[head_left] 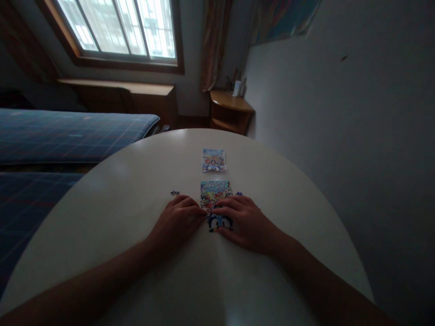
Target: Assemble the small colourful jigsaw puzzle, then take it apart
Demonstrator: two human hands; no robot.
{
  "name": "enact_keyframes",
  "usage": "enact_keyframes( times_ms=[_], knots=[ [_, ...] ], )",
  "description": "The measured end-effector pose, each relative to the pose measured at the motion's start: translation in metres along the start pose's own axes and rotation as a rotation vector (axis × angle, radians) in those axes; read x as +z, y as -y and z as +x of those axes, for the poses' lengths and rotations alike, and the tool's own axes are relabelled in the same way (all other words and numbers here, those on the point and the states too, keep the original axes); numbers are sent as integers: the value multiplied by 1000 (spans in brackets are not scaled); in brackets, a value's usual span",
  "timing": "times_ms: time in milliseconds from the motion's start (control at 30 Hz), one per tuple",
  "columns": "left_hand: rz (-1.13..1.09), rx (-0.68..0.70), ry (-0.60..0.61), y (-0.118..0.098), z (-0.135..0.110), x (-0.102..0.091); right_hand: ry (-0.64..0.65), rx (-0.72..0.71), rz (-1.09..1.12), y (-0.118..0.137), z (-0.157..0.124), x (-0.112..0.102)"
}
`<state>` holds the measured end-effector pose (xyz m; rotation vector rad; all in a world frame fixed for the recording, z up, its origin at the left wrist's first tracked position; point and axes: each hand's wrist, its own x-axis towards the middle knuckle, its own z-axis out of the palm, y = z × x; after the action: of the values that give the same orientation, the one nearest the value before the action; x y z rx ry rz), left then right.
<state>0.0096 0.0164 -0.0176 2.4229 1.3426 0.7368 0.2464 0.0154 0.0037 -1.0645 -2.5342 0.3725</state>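
A partly assembled jigsaw puzzle (215, 187) with a colourful cartoon picture lies on the white round table. My left hand (180, 216) rests at its left edge, thumb and fingertips pinched together on what looks like a jigsaw piece, mostly hidden. Across the lower right of the puzzle lies my right hand (246, 222), fingers spread, touching the picture near a blue dog face (215, 222). One loose jigsaw piece (175, 193) sits left of the puzzle, just beyond my left hand. Another small dark blue piece (239, 194) shows behind my right knuckles.
Farther back on the table (142, 181) lies a printed packet (214, 160) with a similar cartoon picture. A bed with a blue plaid mattress (74, 136) stands to the left. The wall (322, 117) is on the right, and a wooden corner cabinet (231, 102) stands beyond the table.
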Motion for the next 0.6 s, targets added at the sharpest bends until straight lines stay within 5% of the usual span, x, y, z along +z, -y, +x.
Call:
enact_keyframes(
  times_ms=[400,600],
  knots=[
    [-13,-38,-14,10,4,-8,81,-50,-130,14,0,-5],
    [112,-102,-50,42,7,-35,-47,76,-127,-23,-6,-23]
  ],
)
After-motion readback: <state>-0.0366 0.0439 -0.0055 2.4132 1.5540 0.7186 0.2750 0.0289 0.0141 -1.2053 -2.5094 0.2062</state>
